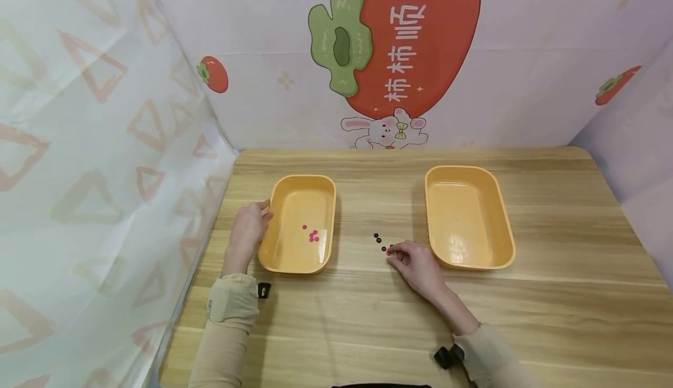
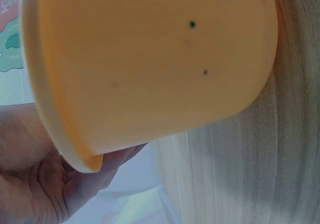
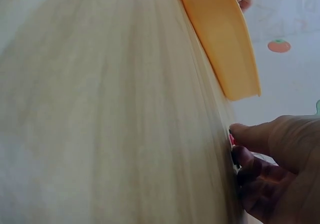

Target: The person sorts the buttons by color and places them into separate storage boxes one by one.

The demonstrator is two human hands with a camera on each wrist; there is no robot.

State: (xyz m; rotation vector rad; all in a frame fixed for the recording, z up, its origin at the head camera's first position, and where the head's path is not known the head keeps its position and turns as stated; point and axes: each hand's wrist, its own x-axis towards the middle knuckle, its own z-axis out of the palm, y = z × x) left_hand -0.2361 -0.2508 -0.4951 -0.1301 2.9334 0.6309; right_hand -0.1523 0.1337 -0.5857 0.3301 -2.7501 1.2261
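Head: left hand (image 1: 249,227) grips left yellow tray (image 1: 286,207), pink beads (image 1: 315,233) inside; right hand (image 1: 417,266) pinches one pink bead (image 1: 389,252) beside black beads (image 1: 378,240) on table (image 1: 357,324). Left wrist: hand at rim (image 2: 50,116). Right wrist: bead between fingertips (image 3: 240,130). Likely pick-up step; next calls for clean lift.

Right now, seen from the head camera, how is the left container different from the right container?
Contents: small pink pieces lie in the left container; none show in the right container.

Contact: the left hand touches the left container at its rim; the right container stands beside the right hand.

Shared: both are yellow-orange, round-cornered, and stand upright on the wooden table.
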